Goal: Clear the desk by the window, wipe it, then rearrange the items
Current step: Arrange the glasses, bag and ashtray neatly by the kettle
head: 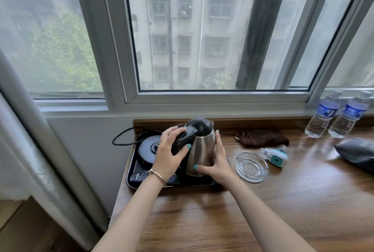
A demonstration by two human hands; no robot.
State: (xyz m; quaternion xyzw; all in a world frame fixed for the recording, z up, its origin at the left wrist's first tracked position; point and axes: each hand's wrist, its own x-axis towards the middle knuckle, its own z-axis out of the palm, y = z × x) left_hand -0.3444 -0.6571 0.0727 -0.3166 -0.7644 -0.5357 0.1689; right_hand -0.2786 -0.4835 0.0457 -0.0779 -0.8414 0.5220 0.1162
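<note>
Wooden worktop [253, 207] under a wide window, kettle [202, 148] gripped in both hands.

Stood upright at the right end of a black tray [129, 172] at the worktop's left edge, beside the round black kettle base [148, 147] with its cord trailing off to the left. Left hand [168, 156] curled round the black handle, thumb against the steel body; right hand [216, 162] pressed to the kettle's right side, fingers wrapped round its lower wall. Lay just right of the tray: a clear glass ashtray [251, 166], then a white and teal plug-in device [276, 155], with a brown cloth [263, 137] behind them. Stood side by side near the window at far right: two water bottles [321, 118]. Reached in from the right edge: a dark rounded object [356, 155], not identifiable.
</note>
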